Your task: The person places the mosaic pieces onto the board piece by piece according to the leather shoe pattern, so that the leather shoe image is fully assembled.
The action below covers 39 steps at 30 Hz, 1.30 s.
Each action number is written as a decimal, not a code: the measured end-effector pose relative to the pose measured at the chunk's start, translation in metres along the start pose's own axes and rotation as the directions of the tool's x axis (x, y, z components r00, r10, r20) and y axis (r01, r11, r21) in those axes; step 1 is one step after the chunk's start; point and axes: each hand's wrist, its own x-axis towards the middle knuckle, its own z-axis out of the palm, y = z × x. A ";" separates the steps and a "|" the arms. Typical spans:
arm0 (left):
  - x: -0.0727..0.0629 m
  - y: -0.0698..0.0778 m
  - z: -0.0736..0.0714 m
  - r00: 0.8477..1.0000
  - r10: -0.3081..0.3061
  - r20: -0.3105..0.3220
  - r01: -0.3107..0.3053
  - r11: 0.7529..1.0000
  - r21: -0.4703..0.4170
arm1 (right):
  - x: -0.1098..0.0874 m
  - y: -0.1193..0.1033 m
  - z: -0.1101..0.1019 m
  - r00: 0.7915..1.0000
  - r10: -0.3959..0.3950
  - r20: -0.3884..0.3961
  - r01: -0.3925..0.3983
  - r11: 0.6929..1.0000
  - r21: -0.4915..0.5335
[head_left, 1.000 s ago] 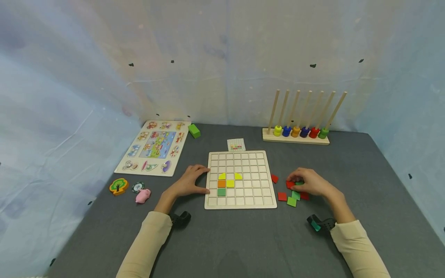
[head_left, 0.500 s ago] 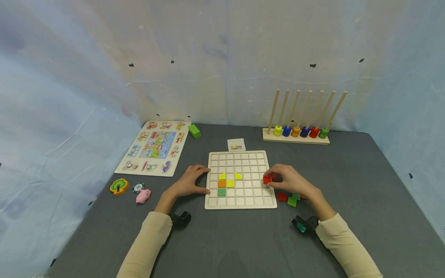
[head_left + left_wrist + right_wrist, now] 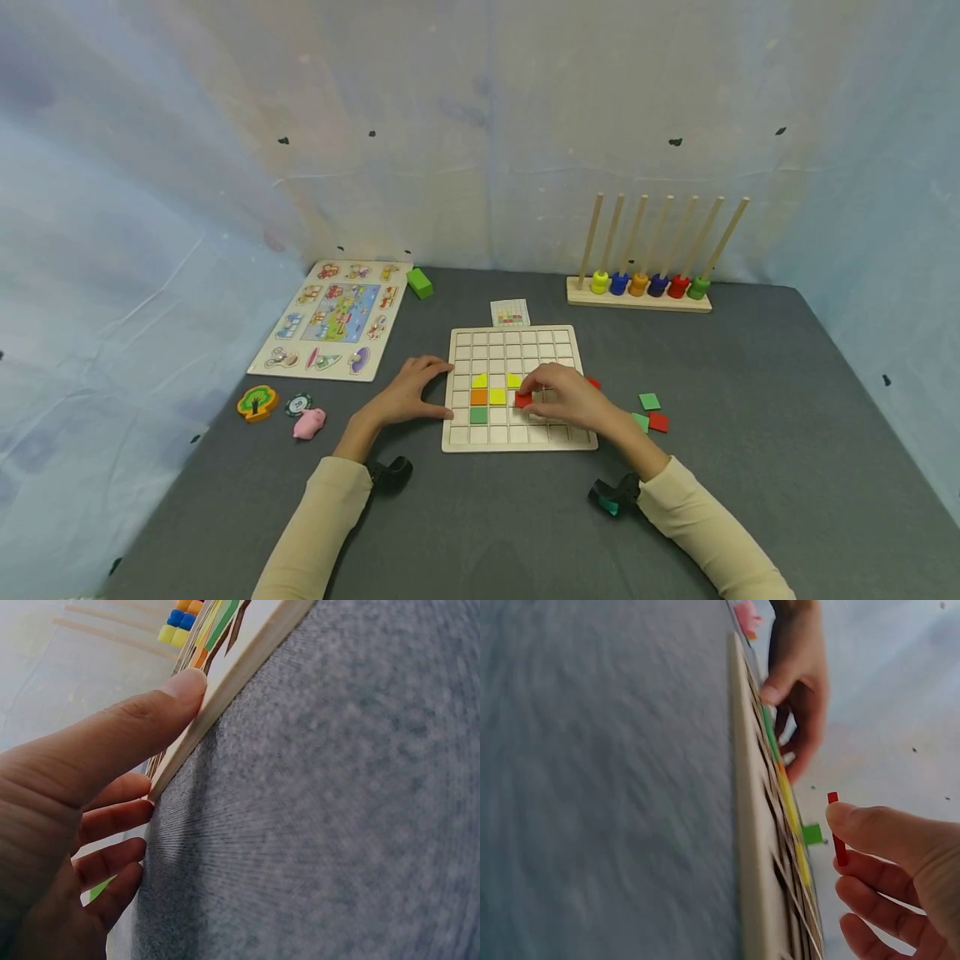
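A wooden grid board (image 3: pixel 525 436) lies on the grey table. My left hand (image 3: pixel 401 393) rests at its left edge, thumb and fingertips touching the rim; the left wrist view shows the thumb (image 3: pixel 142 724) against the wood. With my right hand (image 3: pixel 573 400) I pinch a red square tile (image 3: pixel 522 400) between thumb and fingers, held above the board in the right wrist view. Set in the grid are an orange tile (image 3: pixel 478 397), a yellow square (image 3: pixel 497 397), a green tile (image 3: pixel 477 415) and two yellow cut-corner pieces (image 3: pixel 479 381).
Loose green (image 3: pixel 649 402) and red tiles (image 3: pixel 658 422) lie right of the board. Behind it sits a pattern card (image 3: pixel 510 312). A peg abacus (image 3: pixel 637 302) stands back right. Left are a picture puzzle (image 3: pixel 363 367), green block (image 3: pixel 419 283), tree piece (image 3: pixel 257 402), chip (image 3: pixel 297 404) and pink pig (image 3: pixel 308 423).
My right hand has picked the red tile out of the loose pile and carried it left to over the middle of the board. The left hand has stayed at the board's edge.
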 end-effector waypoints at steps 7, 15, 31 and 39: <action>0.000 0.003 -0.001 1.000 0.004 -0.009 -0.004 1.000 0.008 | 0.009 -0.008 0.019 0.994 -0.105 0.004 0.105 0.994 -0.010; -0.001 0.002 -0.001 1.000 0.005 -0.008 -0.005 1.000 0.015 | 0.009 -0.014 0.024 0.992 -0.119 0.036 0.122 0.989 -0.082; 0.000 0.003 -0.001 1.000 -0.004 -0.002 0.004 1.000 0.003 | 0.012 -0.017 0.030 0.993 -0.117 -0.009 0.115 0.984 -0.133; 0.000 0.003 -0.001 1.000 -0.021 -0.001 0.021 1.000 0.015 | 0.003 -0.006 0.006 0.998 -0.058 -0.023 0.058 0.998 -0.002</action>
